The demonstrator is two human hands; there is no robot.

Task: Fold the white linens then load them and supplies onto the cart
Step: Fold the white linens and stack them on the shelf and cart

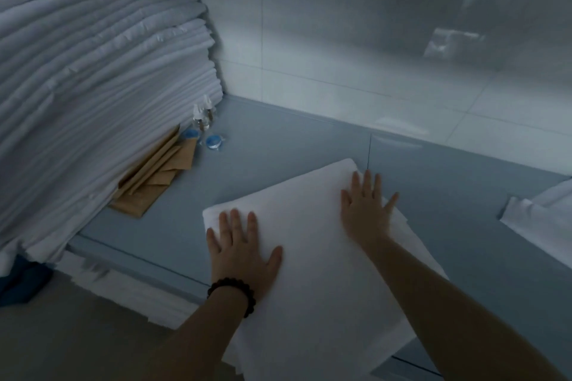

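A folded white linen lies on the blue-grey counter, its near end hanging over the front edge. My left hand, with a dark bead bracelet at the wrist, presses flat on the linen's left part, fingers straight. Pressing flat near its far right corner is my right hand, fingers spread. Supplies sit at the back left: two small clear bottles, two round blue-capped items and brown paper bags.
A tall stack of folded white linens fills the left side and leans over the paper bags. More white cloth lies at the counter's right edge. A tiled wall rises behind the counter. Floor shows at lower left.
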